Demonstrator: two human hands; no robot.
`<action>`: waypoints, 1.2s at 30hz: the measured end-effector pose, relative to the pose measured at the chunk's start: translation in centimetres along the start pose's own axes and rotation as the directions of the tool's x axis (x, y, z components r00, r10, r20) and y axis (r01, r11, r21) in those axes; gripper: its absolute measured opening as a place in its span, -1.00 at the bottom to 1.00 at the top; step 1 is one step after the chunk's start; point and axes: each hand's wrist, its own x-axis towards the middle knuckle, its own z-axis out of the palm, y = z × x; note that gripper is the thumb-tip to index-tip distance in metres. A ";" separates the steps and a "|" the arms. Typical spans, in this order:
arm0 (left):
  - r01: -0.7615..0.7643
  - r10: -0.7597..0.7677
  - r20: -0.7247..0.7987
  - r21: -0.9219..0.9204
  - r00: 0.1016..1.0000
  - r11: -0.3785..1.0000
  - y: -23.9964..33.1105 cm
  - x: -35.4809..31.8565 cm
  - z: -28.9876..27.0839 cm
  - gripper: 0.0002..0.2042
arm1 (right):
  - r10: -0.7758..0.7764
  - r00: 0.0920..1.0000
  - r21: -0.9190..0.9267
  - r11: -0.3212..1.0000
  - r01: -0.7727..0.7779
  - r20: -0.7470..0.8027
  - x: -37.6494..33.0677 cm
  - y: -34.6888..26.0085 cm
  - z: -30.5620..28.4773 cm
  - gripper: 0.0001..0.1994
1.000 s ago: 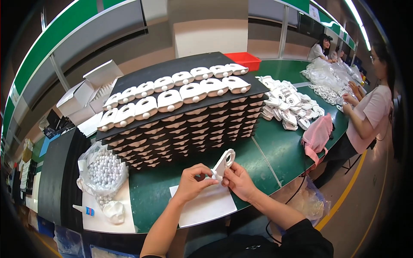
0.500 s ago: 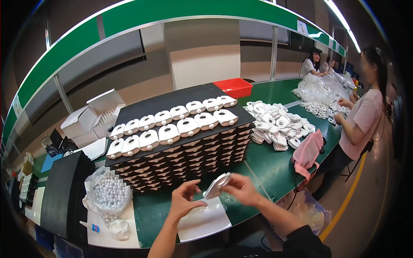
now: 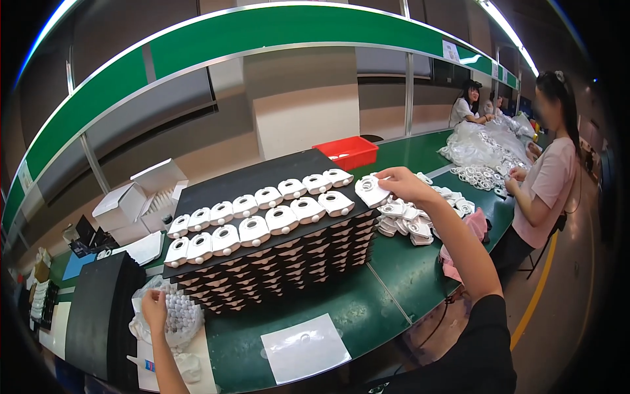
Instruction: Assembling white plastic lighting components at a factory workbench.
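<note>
My right hand (image 3: 401, 185) grips a white plastic part (image 3: 369, 193) with a round hole, by its right edge. That part is at the right end of the front row of white parts (image 3: 280, 219) on the black stacked trays (image 3: 249, 157). Over at the left, my left hand (image 3: 155, 307) is at the clear plastic bag of small white balls (image 3: 182, 314), its fingers drawn together; anything between them is too small to make out. Several parts in the rows show a white ball at their front edge. A loose pile of the same parts (image 3: 410, 220) lies under my right forearm.
A white sheet (image 3: 306, 348) lies on the green table (image 3: 243, 368). Behind the stack are a red bin (image 3: 351, 152) and an open white box (image 3: 125, 203). Black trays (image 3: 98, 308) stand at left; a glue bottle (image 3: 141, 362) is near the bag. A co-worker (image 3: 545, 171) stands at right.
My right hand has carried the white part from above the white sheet to the front row's right end. My left hand has moved left to the bag of balls. The view has shifted slightly.
</note>
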 end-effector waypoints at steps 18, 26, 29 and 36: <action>-0.268 0.270 -0.003 0.134 0.963 0.954 1.7 3.0 -2.4 -0.84 | -0.211 0.978 -0.447 0.875 0.185 -0.008 3.0 -1.0 1.1 -0.61; -0.434 0.479 0.201 -0.231 0.854 0.871 19.8 3.6 -5.6 -0.55 | -0.383 0.839 -0.536 0.647 0.543 0.386 2.5 -3.9 4.9 -0.17; -0.616 0.613 0.466 -0.171 0.637 0.769 23.2 4.2 -4.3 -0.21 | -0.375 0.806 -0.555 0.588 0.588 0.457 3.5 -3.8 6.4 -0.12; -0.680 0.500 0.696 -0.022 0.516 0.733 23.6 6.0 -1.1 0.04 | -0.319 0.776 -0.536 0.580 0.614 0.544 5.8 -3.4 8.3 0.04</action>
